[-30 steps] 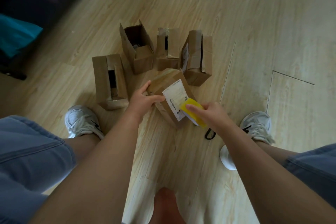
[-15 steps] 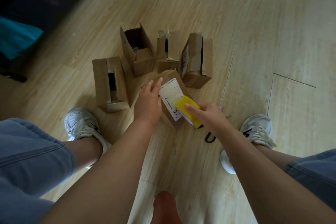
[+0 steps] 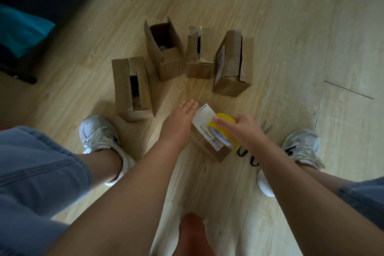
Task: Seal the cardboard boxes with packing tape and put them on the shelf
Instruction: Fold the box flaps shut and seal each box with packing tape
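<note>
From the head view, a small cardboard box [image 3: 215,153] with a white label [image 3: 204,119] lies on the wooden floor [image 3: 291,27] between the person's feet. The left hand [image 3: 179,124] lies on its left side, fingers [image 3: 190,106] straight and together. The right hand [image 3: 244,132] holds a yellow tape roll [image 3: 222,133] over the box's right end, fingers [image 3: 225,122] curled over the top of the roll. Four more boxes [image 3: 232,64] stand farther off, flaps unsealed.
</note>
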`<state>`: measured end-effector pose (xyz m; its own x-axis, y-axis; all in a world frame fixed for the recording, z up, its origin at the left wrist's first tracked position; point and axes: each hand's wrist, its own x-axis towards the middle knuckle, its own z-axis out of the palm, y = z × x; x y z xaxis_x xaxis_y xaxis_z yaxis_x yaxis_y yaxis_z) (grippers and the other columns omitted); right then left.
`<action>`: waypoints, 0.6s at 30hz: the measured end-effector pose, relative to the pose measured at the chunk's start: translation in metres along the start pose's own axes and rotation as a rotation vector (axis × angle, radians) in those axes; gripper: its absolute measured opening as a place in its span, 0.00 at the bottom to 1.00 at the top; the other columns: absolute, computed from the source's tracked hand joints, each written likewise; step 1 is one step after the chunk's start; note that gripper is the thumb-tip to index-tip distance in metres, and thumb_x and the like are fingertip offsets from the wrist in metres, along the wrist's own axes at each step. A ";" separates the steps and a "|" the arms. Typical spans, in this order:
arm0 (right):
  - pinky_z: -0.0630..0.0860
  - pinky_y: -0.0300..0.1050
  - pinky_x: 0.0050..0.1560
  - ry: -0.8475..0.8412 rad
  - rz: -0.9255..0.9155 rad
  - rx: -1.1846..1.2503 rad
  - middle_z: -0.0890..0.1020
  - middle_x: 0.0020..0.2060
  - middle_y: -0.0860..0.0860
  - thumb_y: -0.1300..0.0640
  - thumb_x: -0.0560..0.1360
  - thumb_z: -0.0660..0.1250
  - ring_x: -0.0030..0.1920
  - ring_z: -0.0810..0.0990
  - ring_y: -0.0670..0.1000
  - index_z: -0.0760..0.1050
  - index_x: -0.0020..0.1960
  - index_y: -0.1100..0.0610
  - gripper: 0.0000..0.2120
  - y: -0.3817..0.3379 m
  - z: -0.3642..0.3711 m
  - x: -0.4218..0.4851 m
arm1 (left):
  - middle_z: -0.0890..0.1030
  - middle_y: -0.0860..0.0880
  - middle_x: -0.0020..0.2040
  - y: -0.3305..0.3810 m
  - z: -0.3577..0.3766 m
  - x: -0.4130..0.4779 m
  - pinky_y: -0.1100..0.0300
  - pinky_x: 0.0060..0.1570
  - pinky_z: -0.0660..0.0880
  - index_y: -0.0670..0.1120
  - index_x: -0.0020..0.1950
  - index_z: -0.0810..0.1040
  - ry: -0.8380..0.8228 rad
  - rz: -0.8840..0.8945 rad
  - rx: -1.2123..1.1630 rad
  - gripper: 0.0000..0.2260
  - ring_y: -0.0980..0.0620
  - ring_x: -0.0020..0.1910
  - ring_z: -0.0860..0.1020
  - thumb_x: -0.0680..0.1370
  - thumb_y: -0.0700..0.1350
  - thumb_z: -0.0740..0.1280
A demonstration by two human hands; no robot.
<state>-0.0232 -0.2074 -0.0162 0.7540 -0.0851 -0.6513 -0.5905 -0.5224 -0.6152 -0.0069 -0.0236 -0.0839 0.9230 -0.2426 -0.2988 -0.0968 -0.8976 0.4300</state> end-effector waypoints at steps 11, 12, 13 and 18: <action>0.74 0.44 0.35 0.020 0.014 -0.154 0.85 0.37 0.57 0.37 0.74 0.69 0.33 0.80 0.50 0.83 0.45 0.62 0.25 0.008 -0.008 0.002 | 0.37 0.53 0.81 0.000 0.011 0.000 0.56 0.76 0.40 0.49 0.81 0.39 -0.303 0.001 0.003 0.32 0.54 0.79 0.37 0.85 0.46 0.57; 0.73 0.44 0.34 0.042 0.031 -0.211 0.84 0.34 0.57 0.37 0.74 0.69 0.31 0.79 0.50 0.83 0.44 0.63 0.26 0.012 -0.010 0.002 | 0.36 0.53 0.81 0.000 0.012 0.000 0.54 0.77 0.40 0.49 0.81 0.38 -0.317 -0.003 0.019 0.32 0.55 0.79 0.36 0.85 0.47 0.56; 0.72 0.44 0.33 0.068 0.052 -0.273 0.82 0.31 0.55 0.36 0.73 0.69 0.30 0.77 0.50 0.82 0.43 0.64 0.28 0.016 -0.013 0.002 | 0.36 0.53 0.81 0.000 0.012 0.000 0.53 0.78 0.40 0.49 0.81 0.37 -0.332 -0.006 0.038 0.32 0.54 0.79 0.36 0.85 0.47 0.55; 0.69 0.43 0.31 0.118 0.079 -0.468 0.79 0.28 0.53 0.31 0.70 0.68 0.27 0.75 0.49 0.80 0.36 0.61 0.31 0.023 -0.017 0.001 | 0.30 0.54 0.79 0.001 0.016 0.002 0.46 0.77 0.37 0.50 0.79 0.32 -0.354 -0.021 0.220 0.28 0.51 0.78 0.33 0.86 0.49 0.47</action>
<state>-0.0307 -0.2334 -0.0238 0.7553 -0.2214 -0.6169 -0.4751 -0.8333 -0.2826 -0.0111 -0.0311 -0.0976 0.7444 -0.3007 -0.5962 -0.1921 -0.9515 0.2401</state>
